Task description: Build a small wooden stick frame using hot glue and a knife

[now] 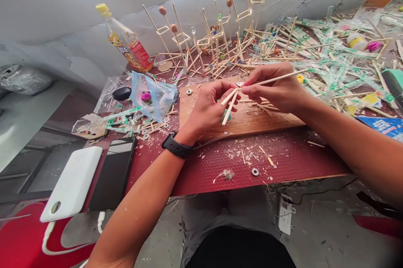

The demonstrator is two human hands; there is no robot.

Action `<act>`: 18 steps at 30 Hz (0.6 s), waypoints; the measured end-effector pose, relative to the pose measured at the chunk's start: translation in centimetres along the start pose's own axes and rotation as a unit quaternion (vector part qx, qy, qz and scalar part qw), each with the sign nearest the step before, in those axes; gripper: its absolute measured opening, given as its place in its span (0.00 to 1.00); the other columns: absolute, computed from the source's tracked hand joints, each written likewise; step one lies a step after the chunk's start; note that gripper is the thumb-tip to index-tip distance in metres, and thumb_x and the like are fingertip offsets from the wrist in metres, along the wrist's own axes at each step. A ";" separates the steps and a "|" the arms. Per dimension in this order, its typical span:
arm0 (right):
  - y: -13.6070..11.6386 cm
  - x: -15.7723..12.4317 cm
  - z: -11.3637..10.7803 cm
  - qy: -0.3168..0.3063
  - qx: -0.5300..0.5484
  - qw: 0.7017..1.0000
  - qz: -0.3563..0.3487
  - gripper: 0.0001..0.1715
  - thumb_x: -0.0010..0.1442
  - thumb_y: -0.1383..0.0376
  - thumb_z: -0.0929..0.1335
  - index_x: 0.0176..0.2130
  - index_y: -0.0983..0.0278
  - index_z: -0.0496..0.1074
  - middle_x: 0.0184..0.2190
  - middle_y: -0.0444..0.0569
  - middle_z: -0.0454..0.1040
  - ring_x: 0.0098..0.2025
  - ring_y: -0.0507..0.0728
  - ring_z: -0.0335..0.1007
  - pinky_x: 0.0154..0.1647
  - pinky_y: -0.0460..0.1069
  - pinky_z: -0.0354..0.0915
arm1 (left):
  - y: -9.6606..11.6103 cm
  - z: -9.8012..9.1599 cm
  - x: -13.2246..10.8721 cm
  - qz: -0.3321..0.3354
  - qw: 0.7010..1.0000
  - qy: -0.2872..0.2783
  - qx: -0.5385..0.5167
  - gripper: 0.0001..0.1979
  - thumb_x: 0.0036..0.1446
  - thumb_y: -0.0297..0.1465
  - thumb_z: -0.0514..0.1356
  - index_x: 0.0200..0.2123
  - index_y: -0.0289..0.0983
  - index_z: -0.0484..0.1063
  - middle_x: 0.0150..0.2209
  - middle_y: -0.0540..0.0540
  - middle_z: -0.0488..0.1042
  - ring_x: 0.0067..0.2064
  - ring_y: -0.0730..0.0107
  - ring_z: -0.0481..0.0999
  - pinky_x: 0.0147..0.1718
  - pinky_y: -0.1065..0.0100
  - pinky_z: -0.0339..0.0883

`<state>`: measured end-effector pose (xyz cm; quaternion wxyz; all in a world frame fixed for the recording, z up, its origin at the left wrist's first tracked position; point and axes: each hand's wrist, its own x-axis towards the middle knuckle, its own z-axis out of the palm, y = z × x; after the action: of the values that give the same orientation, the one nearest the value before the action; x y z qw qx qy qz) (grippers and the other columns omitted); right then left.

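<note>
My left hand point(208, 106), a black watch point(178, 145) on its wrist, is closed on short wooden sticks point(230, 108) that splay toward me from the fingertips. Between the thumb and fingers of my right hand point(278, 87) is a long thin wooden stick point(285, 76), slanting up to the right. The near ends of the sticks meet where the fingertips of both hands come together; the exact contact there is hidden. Below the hands lies a wooden board point(270, 122), with more sticks and wood bits on it. A metal nut point(189, 91) rests on its left part.
Stick frames point(179, 37) with marbles and brown lumps stand behind. Wrappers and sticks point(333, 74) crowd the right. A drink bottle point(129, 41), a zip bag point(153, 95), a phone point(113, 173) and a white power bank point(72, 182) are left. Another nut point(255, 172) lies near the front edge.
</note>
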<state>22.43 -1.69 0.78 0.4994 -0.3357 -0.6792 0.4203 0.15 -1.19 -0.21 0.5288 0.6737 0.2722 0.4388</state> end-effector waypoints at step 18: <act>0.1 0.0 0.1 0.007 -0.017 1.000 0.010 0.20 0.58 0.47 0.86 0.35 0.57 0.84 0.21 0.41 0.75 0.22 0.52 0.65 0.20 0.52 0.60 | -0.3 -0.2 0.3 0.017 1.000 -0.002 -0.005 0.16 0.62 0.41 0.79 0.40 0.37 0.82 0.35 0.47 0.82 0.33 0.73 0.80 0.36 0.69 0.82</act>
<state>22.35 -1.72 0.70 0.4942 -0.3537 -0.6797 0.4108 0.11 -0.76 -0.38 0.5254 0.6761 0.2574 0.4479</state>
